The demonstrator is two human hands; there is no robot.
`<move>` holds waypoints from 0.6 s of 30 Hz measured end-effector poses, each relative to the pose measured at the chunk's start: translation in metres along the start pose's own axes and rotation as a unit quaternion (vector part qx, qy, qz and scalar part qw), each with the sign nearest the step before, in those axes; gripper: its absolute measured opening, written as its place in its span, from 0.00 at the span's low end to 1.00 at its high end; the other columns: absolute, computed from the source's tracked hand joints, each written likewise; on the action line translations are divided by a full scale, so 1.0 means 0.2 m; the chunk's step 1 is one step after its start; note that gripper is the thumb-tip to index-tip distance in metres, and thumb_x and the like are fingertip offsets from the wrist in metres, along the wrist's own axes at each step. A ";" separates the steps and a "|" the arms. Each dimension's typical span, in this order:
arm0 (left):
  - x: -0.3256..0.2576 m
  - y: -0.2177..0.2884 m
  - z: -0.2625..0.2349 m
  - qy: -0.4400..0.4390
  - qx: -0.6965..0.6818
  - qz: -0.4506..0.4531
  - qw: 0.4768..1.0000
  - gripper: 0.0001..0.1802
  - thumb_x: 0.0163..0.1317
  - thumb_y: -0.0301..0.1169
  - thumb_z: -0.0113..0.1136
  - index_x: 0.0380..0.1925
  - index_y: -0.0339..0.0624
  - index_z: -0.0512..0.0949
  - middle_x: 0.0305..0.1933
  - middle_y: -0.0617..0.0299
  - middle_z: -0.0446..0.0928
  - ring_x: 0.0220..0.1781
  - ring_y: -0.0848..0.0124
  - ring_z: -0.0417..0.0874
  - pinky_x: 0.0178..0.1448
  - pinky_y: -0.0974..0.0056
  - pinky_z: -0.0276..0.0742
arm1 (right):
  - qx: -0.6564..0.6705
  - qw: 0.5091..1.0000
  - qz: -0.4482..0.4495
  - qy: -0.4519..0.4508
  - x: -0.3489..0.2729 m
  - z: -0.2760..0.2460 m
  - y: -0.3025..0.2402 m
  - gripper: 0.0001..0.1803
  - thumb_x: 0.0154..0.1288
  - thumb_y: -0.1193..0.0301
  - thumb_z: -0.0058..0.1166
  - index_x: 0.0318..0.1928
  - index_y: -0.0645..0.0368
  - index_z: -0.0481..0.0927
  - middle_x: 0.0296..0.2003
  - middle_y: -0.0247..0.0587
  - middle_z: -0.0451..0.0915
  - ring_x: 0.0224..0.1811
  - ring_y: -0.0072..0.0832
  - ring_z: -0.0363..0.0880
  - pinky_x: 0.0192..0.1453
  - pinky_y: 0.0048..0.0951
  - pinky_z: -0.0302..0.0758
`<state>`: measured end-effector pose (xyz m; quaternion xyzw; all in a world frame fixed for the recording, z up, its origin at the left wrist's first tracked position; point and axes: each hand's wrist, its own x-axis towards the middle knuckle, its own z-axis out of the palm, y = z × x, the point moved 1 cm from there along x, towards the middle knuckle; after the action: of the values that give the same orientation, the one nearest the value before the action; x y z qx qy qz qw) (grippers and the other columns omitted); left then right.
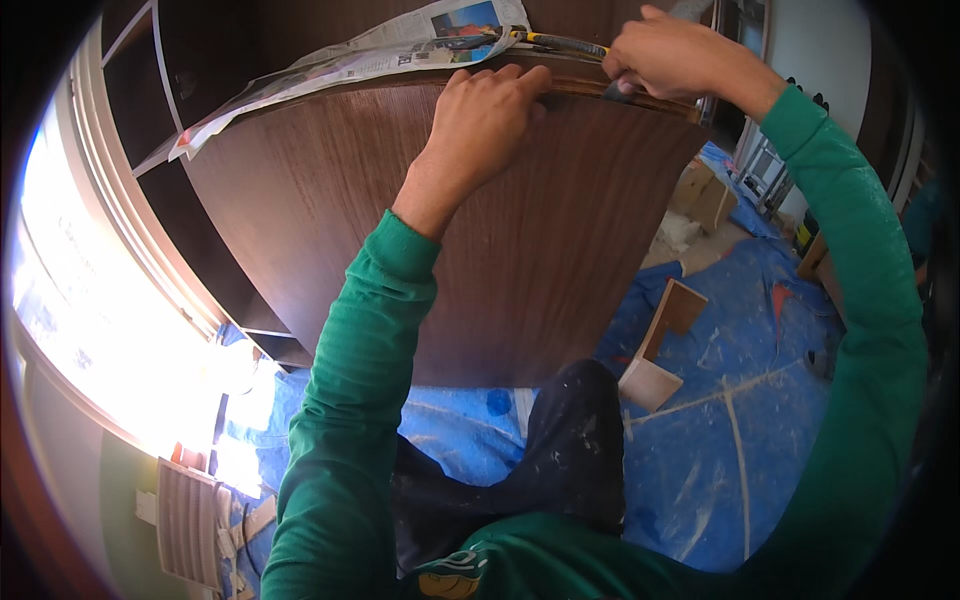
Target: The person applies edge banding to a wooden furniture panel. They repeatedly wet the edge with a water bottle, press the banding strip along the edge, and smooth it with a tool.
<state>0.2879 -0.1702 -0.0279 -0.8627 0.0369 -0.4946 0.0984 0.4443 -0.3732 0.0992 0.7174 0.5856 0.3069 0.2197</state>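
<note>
A large brown wood-grain panel (430,240) stands upright in front of me, its top edge bowed by the lens. My left hand (490,110) curls its fingers over that top edge near the middle. Farther right, my right hand (690,60) is closed at the same edge. A small dark flat piece (614,92) sticks out below its fingers; its kind is unclear. Beside the right hand, a black-and-yellow tool (560,42) lies on top of the panel, its kind hard to make out. Newspaper sheets (370,58) cover the top at the left.
Blue sheeting (700,460) spreads over the floor, with a small wooden frame piece (663,340) on it. Dark shelving (200,230) and a bright window (80,270) stand at the left. A ribbed beige panel (188,525) sits at the lower left.
</note>
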 end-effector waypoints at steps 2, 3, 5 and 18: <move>0.00 -0.02 0.01 0.012 -0.002 0.007 1.000 0.10 0.72 0.32 0.67 0.49 0.44 0.80 0.42 0.54 0.86 0.48 0.48 0.89 0.57 0.44 0.80 | 0.008 0.999 0.040 0.005 -0.04 0.01 -0.01 0.08 0.75 0.66 0.63 0.39 0.55 0.88 0.30 0.43 0.86 0.39 0.45 0.86 0.65 0.50 0.72; 0.00 -0.02 0.02 0.004 -0.002 0.009 1.000 0.10 0.72 0.33 0.67 0.49 0.44 0.80 0.42 0.53 0.86 0.48 0.48 0.89 0.56 0.44 0.80 | 0.009 0.998 0.060 0.002 -0.07 0.01 -0.02 0.07 0.75 0.68 0.64 0.37 0.55 0.87 0.28 0.42 0.85 0.37 0.44 0.85 0.66 0.49 0.71; 0.02 -0.03 0.03 -0.013 0.001 0.010 1.000 0.11 0.72 0.33 0.67 0.49 0.42 0.80 0.42 0.52 0.86 0.48 0.48 0.89 0.56 0.43 0.81 | 0.013 0.995 0.098 -0.002 -0.07 0.02 -0.05 0.09 0.75 0.71 0.65 0.33 0.56 0.85 0.23 0.40 0.81 0.33 0.43 0.83 0.68 0.47 0.69; 0.00 -0.06 0.00 0.000 -0.018 0.035 0.999 0.12 0.72 0.34 0.68 0.49 0.42 0.81 0.43 0.49 0.90 0.51 0.46 0.90 0.54 0.43 0.83 | 0.020 0.997 -0.004 -0.068 -0.02 -0.12 -0.17 0.13 0.78 0.63 0.58 0.50 0.57 0.88 0.42 0.49 0.92 0.51 0.50 0.92 0.72 0.66 0.74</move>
<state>0.2883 -0.1583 -0.0252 -0.8625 0.0759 -0.4903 0.0997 0.4026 -0.3706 0.0935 0.7383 0.5784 0.2446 0.2462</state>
